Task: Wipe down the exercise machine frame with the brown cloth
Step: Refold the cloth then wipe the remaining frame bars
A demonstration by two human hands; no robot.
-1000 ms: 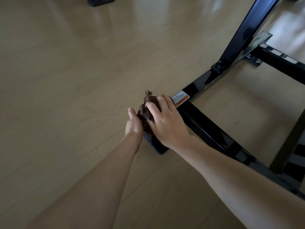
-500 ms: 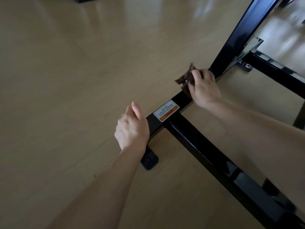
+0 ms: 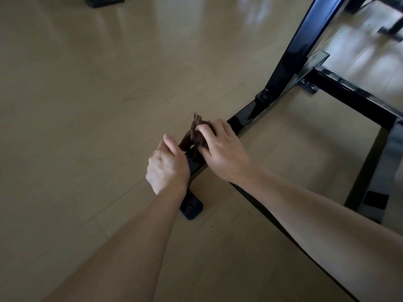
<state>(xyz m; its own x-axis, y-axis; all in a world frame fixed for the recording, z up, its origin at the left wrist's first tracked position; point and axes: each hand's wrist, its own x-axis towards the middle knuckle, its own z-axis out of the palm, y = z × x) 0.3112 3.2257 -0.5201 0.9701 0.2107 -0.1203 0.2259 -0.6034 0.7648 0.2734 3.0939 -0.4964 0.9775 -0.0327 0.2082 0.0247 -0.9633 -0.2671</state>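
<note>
Open wood floor [image 3: 91, 118] fills the whole left and centre of frame, nothing on it but a dark foot [image 3: 104, 0] at the top edge. Exercise machine frame [image 3: 246, 118] boxes in the right side: the black base bar runs diagonally from centre up to the right, an upright post [image 3: 298, 46] rises from it toward the top right, and a cross bar [image 3: 353, 99] heads off to the right edge. The bar's end foot plate [image 3: 192, 207] sits flat on the floor just below my left wrist.

My right hand [image 3: 222, 149] is at frame centre, palm down over the base bar, fingers curled and pinching the brown cloth [image 3: 196, 132] against the bar's top. Cloth is bunched, one corner sticking up on the floor side.

My left hand [image 3: 168, 166] is just left of it, on the bar end, thumb up, fingers wrapped over the far side of the bar; a fold of cloth touches it, but I cannot tell whether it grips the cloth or only the bar. Both forearms come in from the bottom edge, converging.
</note>
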